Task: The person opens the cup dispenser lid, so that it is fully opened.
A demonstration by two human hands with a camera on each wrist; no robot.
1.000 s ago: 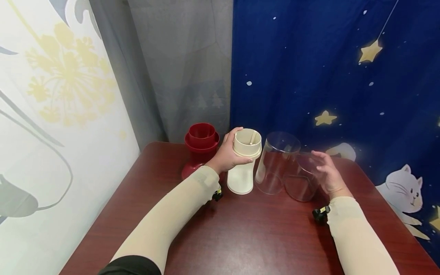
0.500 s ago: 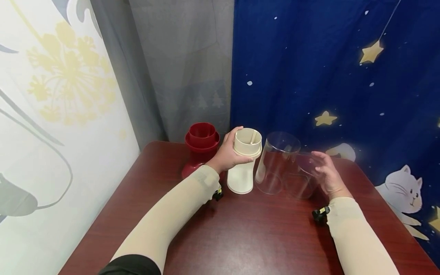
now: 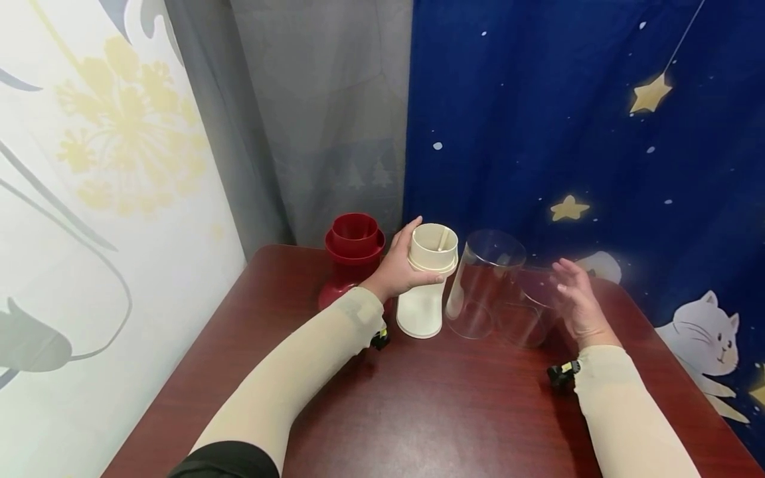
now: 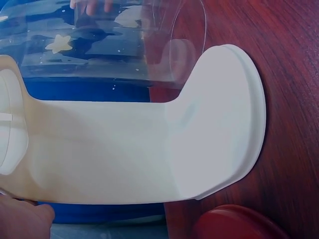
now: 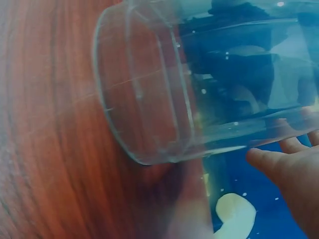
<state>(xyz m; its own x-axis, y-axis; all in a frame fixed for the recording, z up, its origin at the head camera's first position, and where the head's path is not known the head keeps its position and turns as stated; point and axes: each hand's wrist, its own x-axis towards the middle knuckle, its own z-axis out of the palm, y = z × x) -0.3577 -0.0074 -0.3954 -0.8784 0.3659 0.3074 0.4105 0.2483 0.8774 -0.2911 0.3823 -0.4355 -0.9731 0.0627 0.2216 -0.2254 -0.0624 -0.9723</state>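
My left hand grips a cream plastic stand just under its round collar, thumb across the front. The stand is upright, with a hollow top holding a small divider and a flared foot. In the left wrist view its smooth body fills the middle, while only part of the left hand shows. My right hand is spread at the right side of a clear container. In the right wrist view the thumb of that hand lies right by the container's transparent wall.
A red plastic stand of similar form is left of the cream one, partly behind my left wrist. A taller clear cylinder is between the cream stand and the clear container. Curtains hang behind the wooden table.
My right hand has shifted slightly right, its fingers opening away from the clear container, which now stands more upright. My left hand keeps its grip on the cream stand.
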